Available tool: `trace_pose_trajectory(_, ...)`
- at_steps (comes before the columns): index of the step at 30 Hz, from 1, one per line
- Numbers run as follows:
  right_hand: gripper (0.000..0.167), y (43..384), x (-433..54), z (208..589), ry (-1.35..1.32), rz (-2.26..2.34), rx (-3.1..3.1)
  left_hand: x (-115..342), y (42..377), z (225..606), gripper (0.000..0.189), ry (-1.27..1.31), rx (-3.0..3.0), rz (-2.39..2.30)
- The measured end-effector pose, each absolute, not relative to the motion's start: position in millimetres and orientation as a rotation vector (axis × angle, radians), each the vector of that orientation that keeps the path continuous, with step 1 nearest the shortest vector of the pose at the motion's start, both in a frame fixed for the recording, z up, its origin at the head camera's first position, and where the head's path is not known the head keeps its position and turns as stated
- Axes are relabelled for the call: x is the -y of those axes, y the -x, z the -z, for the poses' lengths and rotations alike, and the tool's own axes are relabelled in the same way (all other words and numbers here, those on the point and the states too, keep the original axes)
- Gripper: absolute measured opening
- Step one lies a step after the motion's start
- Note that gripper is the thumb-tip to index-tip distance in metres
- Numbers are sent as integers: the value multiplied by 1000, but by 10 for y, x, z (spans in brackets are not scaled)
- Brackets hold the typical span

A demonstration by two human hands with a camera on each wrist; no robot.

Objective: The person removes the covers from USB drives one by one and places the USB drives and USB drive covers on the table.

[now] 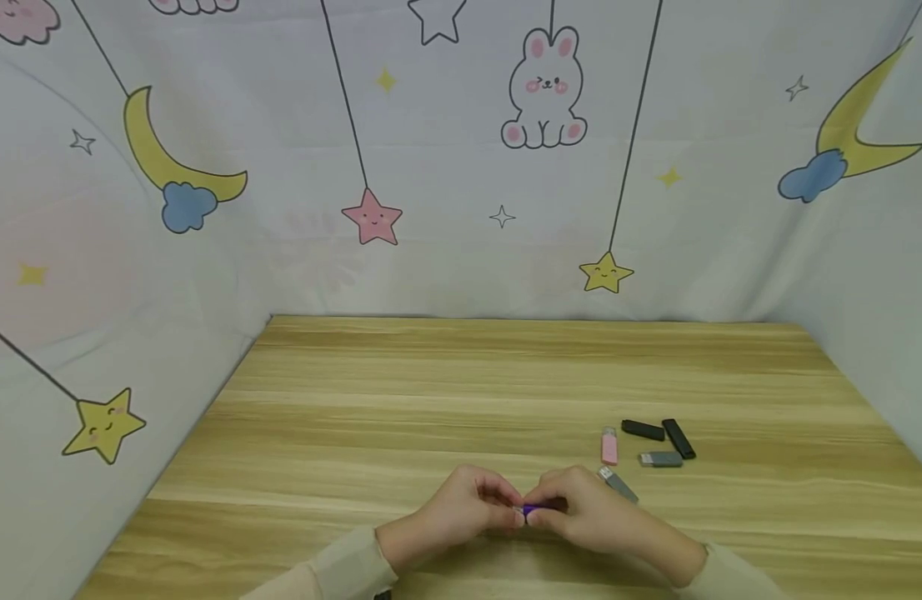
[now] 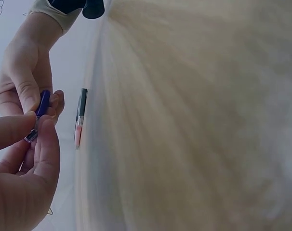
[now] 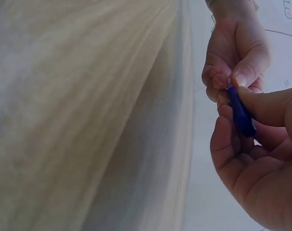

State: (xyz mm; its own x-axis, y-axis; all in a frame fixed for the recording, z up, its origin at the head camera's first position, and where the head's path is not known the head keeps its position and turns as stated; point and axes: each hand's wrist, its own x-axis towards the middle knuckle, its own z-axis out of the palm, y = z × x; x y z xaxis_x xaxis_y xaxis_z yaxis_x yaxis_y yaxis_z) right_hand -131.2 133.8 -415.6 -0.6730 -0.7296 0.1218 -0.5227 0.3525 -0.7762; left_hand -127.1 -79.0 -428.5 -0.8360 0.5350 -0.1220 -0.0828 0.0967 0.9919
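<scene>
- A slim purple-blue USB stick with a silver metal end (image 1: 533, 509) is held between two bare hands at the lower centre of the head view, just above the table.
- By the left hand (image 1: 464, 504), the silver end is pinched between thumb and fingertips (its tip shows past them in the left wrist view).
- By the right hand (image 1: 584, 508), the purple-blue body is grasped between thumb and curled fingers; the fingertips of both hands are brought close together.
- Just beyond the right hand, a grey USB stick with a pale metal plug (image 1: 620, 486) is laid at a slant, partly hidden by that hand.
- Farther up, right of centre, a small pink USB stick (image 1: 609, 450) is seen upright in the frame, and a second grey stick (image 1: 665, 459) is laid level, its plug turned left.
- Above these, two slim black sticks (image 1: 643, 430) are placed near each other, one nearly level, one steeply slanted.
- All are borne by a yellowish wood-grain table (image 1: 431, 383), backed by a white cloth printed with moons, stars and a rabbit (image 1: 461, 167).
</scene>
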Motion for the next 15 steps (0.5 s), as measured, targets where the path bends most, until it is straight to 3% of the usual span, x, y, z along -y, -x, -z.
trace_pose_trajectory(15,15,1310,-1333,4161,1082,1123,-2333,785,1286,4266,9,-535,-2015,-1701)
